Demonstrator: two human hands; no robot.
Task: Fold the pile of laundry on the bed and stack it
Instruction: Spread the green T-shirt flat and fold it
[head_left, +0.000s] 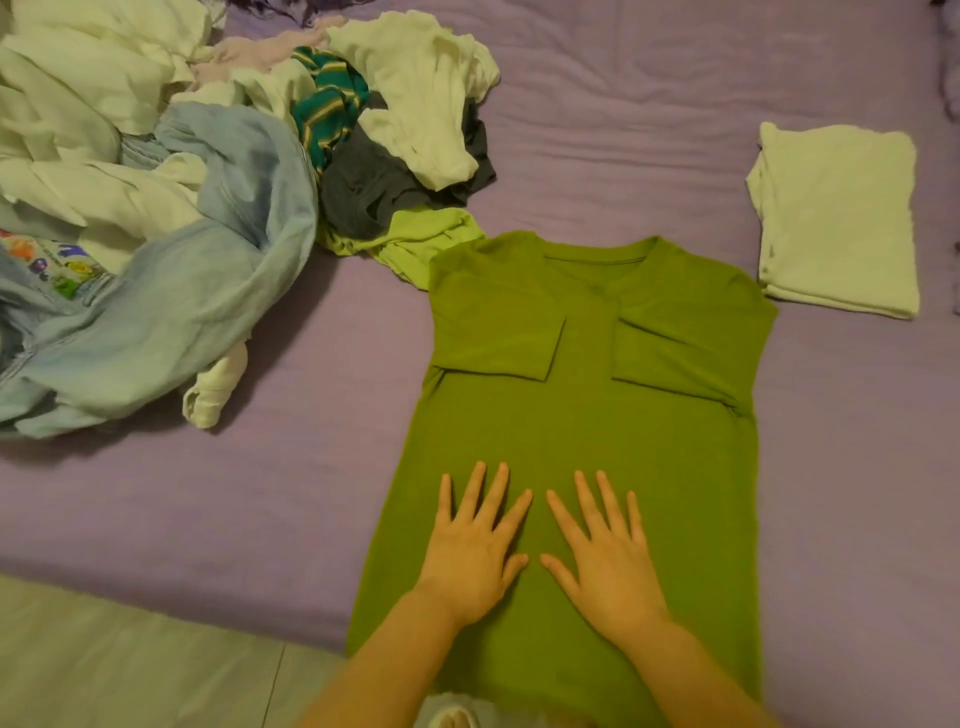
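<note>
From the head camera, the pile of unfolded laundry (182, 182) ran off the left and top edges of the picture, so its full extent could not be made out. It sat toward the far left part of the bed (649, 104), whose purple sheet lay in soft creases. In the heap, a pale blue garment (218, 270) draped in loose folds over crumpled white pieces, and a printed fabric with small coloured figures (57, 265) showed only partly at the left edge. A teal striped garment (327, 109), a dark grey one (374, 187) and a light green one (415, 234) lay tangled at the pile's near right side, and a rolled white sock (215, 387) rested just beside the blue cloth.

The olive green T-shirt (587, 405) lay flat near the bed's near edge, both short sleeves turned inward across the chest, its hem reaching down to the bottom of the frame. The left hand (475, 551) and the right hand (605, 556) pressed palm-down on its lower half, side by side, fingers straight and spread. A folded white garment (836, 218), roughly rectangular, lay toward the right edge of the bed, just beside the shirt's shoulder. A pale tiled floor (130, 665) showed at the lower left.
</note>
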